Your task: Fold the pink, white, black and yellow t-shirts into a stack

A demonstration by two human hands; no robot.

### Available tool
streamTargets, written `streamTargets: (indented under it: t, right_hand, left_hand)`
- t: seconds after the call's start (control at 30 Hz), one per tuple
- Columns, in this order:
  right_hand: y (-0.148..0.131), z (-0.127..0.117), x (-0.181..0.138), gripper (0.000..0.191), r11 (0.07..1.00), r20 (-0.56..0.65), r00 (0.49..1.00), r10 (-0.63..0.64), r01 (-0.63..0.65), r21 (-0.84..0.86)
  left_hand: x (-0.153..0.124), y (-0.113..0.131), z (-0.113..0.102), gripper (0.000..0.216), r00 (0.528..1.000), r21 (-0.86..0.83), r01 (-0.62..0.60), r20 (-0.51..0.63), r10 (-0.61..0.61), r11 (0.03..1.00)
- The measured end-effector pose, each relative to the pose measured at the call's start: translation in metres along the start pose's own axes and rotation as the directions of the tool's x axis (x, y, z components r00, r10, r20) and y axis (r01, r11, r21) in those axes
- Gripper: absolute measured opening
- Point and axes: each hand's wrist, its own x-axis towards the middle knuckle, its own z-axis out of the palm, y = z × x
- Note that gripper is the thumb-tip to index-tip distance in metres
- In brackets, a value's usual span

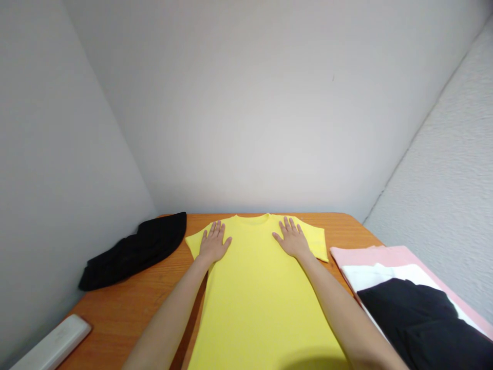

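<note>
- Left hand [213,247] and right hand [294,241] spread flat on the tee [262,293], gripping nothing
- Looks like smoothing
- Next move probably wants a light edge grip

No legible text or labels.

Yellow shirt [254,293] – smooth matt cloth; table [131,303] – wood-grained, smooth; right-hand wall [442,185] rough, matt.

shirt [254,293] on table [123,318], left of garment stack [408,303]
</note>
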Motion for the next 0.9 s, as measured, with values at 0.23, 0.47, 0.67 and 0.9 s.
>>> streamTargets:
  t: [0.23, 0.47, 0.67, 0.9]
  right_hand:
    - [-0.002, 0.001, -0.001, 0.079, 1.0, 0.013, 1.0, 0.013, -0.013, -0.017]
    - [-0.006, -0.012, -0.004, 0.074, 0.996, -0.03, 1.0, -0.007, 0.005, -0.084]
    - [-0.05, -0.034, -0.037, 0.077, 0.989, -0.084, 0.987, -0.139, 0.134, -0.062]
    - [-0.087, -0.025, -0.107, 0.086, 0.97, 0.022, 0.976, -0.215, 0.211, 0.122]
  left_hand:
    - [-0.006, 0.005, -0.007, 0.072, 1.0, 0.032, 0.011, 0.008, -0.011, 0.999]
    - [-0.012, 0.035, -0.027, 0.063, 0.999, 0.101, 0.039, -0.028, -0.037, 0.994]
    - [-0.056, 0.083, -0.031, 0.07, 0.995, 0.07, -0.071, -0.059, 0.075, 0.995]
    - [-0.095, 0.082, -0.009, 0.076, 1.0, -0.021, -0.026, -0.012, 0.026, 0.999]
